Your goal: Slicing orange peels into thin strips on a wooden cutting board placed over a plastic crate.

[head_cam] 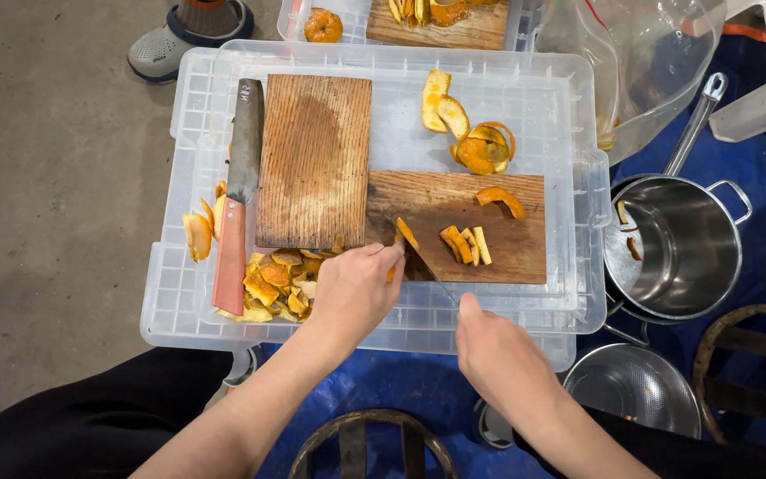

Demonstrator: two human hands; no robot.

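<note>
Slicing orange peel into strips on the lower wooden board (pixel 489 244), inside an upturned clear plastic lid (pixel 569 302) serving as a work tray. Left hand (pixel 354 288) pinching a peel piece (pixel 406 232) at the board's near left edge, fingers closed together on it. Right hand (pixel 494 355) gripping a small knife (pixel 425 268), fingers wrapped shut around the handle, blade angling toward the held piece.

Looking about midway, judging by the piles. Already cut: roughly 3 short strips (pixel 465 244) lying mid-board, plus a heap of peel pieces (pixel 277 286) gathering in the tray's near left corner. Waiting uncut: 1 curled peel (pixel 500 200) on the board's far edge and a cluster of larger peels (pixel 472 133) resting on the bare tray beyond it.

Lying idle: a big cleaver (pixel 239 191) beside the upper ridged board (pixel 314 160). Standing at right, nearly empty: a steel pot (pixel 689 244), holding only a few scraps.
</note>
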